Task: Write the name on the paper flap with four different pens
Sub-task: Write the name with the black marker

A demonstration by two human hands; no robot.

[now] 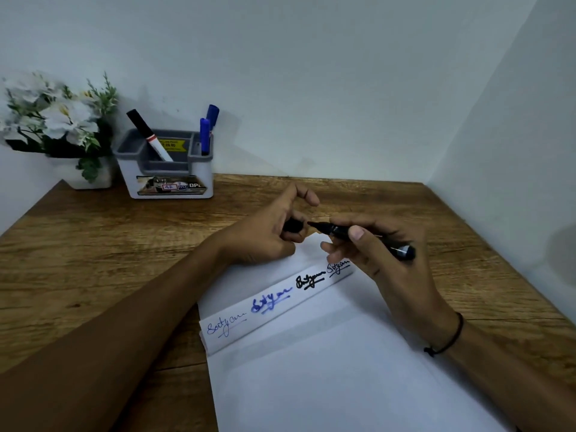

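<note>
While three pens stand in organizer, right hand grips marker.

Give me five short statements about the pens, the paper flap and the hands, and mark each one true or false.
1. The paper flap carries four written names. True.
2. The right hand holds a blue pen. False: it holds a black pen.
3. The left hand grips a black cap. True.
4. The holder stands empty. False: it contains a black marker and two blue pens.
5. The flowers stand right of the holder. False: left.
</note>
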